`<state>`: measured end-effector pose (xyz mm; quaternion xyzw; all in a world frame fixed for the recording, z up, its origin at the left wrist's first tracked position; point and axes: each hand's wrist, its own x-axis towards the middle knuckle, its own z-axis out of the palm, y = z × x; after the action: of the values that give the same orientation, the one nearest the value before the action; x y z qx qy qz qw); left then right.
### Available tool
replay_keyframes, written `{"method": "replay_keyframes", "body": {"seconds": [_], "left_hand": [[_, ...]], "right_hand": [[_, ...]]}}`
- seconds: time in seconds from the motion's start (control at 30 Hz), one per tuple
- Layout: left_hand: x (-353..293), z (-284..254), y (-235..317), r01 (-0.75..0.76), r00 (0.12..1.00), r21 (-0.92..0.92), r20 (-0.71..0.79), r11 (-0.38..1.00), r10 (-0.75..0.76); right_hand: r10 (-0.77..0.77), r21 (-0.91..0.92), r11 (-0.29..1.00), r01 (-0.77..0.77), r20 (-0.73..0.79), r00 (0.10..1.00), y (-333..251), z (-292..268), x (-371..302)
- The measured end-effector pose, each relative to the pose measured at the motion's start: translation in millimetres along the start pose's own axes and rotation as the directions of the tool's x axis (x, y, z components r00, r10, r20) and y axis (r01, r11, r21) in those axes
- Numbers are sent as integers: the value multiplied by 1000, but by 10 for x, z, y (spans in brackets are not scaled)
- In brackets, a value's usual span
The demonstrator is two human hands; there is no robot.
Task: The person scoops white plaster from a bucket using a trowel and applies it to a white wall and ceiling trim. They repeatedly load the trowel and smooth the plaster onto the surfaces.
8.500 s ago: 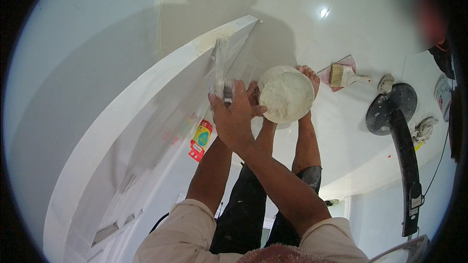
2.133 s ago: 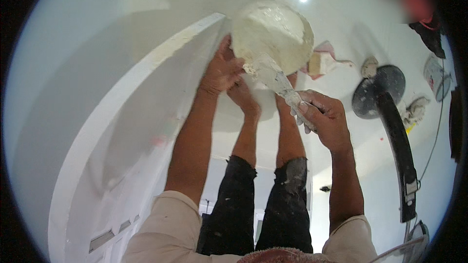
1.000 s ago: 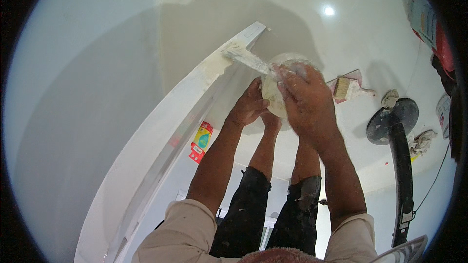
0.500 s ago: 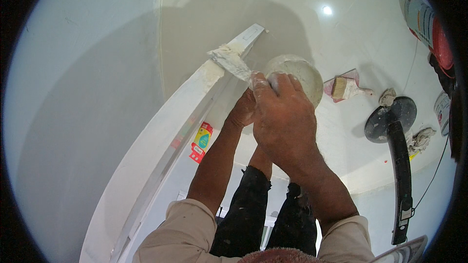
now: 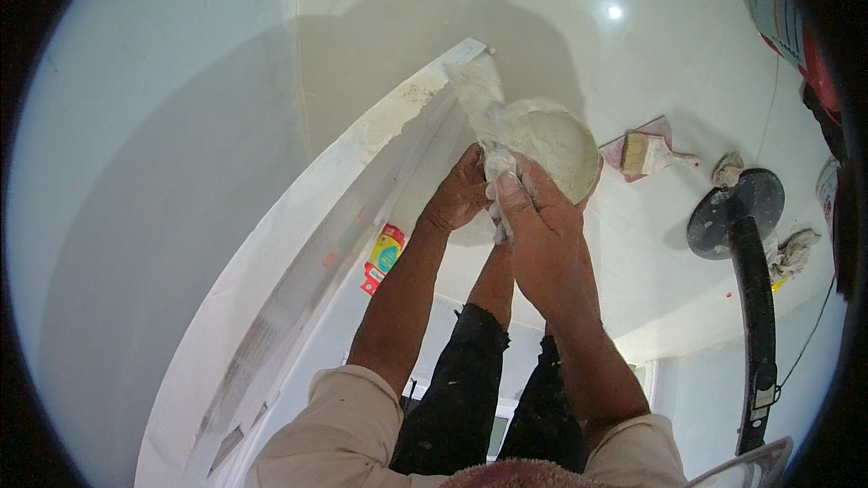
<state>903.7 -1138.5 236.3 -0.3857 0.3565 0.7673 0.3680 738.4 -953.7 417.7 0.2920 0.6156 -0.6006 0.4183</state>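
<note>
My right hand (image 5: pixel 542 226) is closed around a putty knife (image 5: pixel 475 90), its blade and handle coated in wet white putty. The blade points up and away, at the far end of a long white panel (image 5: pixel 271 262). Just left of it, my left hand (image 5: pixel 457 190) is curled beside a round bowl of pale putty (image 5: pixel 556 149); what its fingers grip is hidden behind the knife and putty. Rough putty lies along the panel's far upper edge.
Right of the bowl, a paintbrush (image 5: pixel 646 154) lies on a pinkish scraper or plate. Farther right stand a black round-based stand (image 5: pixel 741 217), a crumpled rag (image 5: pixel 793 253) and a red-and-white bucket (image 5: pixel 782 18). A red-and-yellow packet (image 5: pixel 384 253) lies by my left forearm. A wall rises on the left.
The putty knife has come off the panel's edge and swung right, toward the bowl. My right hand has drawn down and closer to me. Smeared putty now shows where the blade was.
</note>
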Motion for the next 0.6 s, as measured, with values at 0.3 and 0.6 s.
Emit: {"method": "replay_keyframes", "body": {"seconds": [0.3, 0.6], "left_hand": [[-7, 150, -185, -35, 995, -117, 85, 993, 45], [-174, 208, -204, 14, 996, -189, 90, 982, 3]], "right_hand": [[-349, -134, 933, 333, -127, 928, 831, 1059, 32], [-457, 99, 877, 470, -126, 880, 1022, 1399, 217]]}}
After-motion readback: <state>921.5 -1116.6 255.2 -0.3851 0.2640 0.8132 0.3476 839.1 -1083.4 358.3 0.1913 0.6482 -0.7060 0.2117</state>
